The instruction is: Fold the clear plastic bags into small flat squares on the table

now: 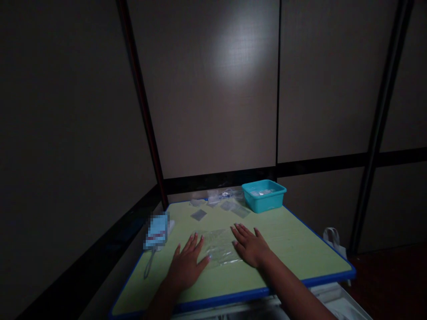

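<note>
A clear plastic bag [218, 246] lies flat on the green tabletop between my hands. My left hand [187, 264] rests palm down at the bag's left edge, its fingers spread. On the right edge of the bag lies my right hand [250, 245], also flat, with the fingers stretched out. Neither hand grips anything. Beyond them, a small grey plastic piece [199, 215] and further flat clear pieces [238, 210] lie on the table.
A turquoise basin [265, 202] with whitish contents stands at the table's back right. Crumpled clear plastic [215, 196] sits along the back edge. A light blue item [157, 230] with a strap is at the left edge. A white bag [334, 240] shows beyond the right edge.
</note>
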`<state>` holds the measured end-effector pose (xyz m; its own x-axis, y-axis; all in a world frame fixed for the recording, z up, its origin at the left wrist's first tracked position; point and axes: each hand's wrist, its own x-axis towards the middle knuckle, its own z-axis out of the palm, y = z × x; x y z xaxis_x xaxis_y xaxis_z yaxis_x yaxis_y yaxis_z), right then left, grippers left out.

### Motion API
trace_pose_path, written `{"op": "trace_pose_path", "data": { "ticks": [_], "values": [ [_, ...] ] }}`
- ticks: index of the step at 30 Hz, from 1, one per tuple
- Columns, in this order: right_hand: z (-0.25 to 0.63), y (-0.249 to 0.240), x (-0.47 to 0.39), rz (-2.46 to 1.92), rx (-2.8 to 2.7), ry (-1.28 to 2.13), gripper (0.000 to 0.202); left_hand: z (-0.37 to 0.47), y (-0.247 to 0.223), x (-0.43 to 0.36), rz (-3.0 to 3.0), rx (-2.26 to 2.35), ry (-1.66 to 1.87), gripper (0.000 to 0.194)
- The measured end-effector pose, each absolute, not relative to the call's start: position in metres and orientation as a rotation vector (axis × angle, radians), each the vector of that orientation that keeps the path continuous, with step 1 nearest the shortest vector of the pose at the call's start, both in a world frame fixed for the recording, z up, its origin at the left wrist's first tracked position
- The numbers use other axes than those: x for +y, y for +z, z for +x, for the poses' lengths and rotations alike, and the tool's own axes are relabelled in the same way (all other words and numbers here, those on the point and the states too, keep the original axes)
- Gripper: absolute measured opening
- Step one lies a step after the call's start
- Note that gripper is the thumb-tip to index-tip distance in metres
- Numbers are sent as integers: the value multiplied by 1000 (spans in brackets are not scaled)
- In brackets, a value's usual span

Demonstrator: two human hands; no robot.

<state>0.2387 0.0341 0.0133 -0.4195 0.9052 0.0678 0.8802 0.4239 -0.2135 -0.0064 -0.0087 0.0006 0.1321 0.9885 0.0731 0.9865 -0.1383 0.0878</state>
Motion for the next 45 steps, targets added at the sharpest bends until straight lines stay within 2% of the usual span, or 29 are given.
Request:
{"op": "trace_pose_path", "data": {
  "ticks": [6, 11, 17, 31, 37, 45],
  "values": [
    [242, 34, 9, -1398, -2372, -2, 54, -8, 0, -10, 2345, 2070, 286, 59],
    [252, 44, -32, -1130, -2534, 136, 43, -14, -5, -6, 2301, 2058, 513, 53],
    [256, 46, -60, -1132, -2600, 177, 37, -16, -10, -2, 2316, 2005, 633, 53],
    [231, 31, -53, -1081, -2625, 129, 41, -9, 0, -13, 2394, 1950, 630, 52],
    [233, 38, -52, -1024, -2588, 162, 37, 29, 14, -37, 2601, 1571, 536, 64],
    [242, 47, -45, -991, -2542, 291, 31, 28, 7, -27, 2537, 1618, 573, 52]
  ]
}}
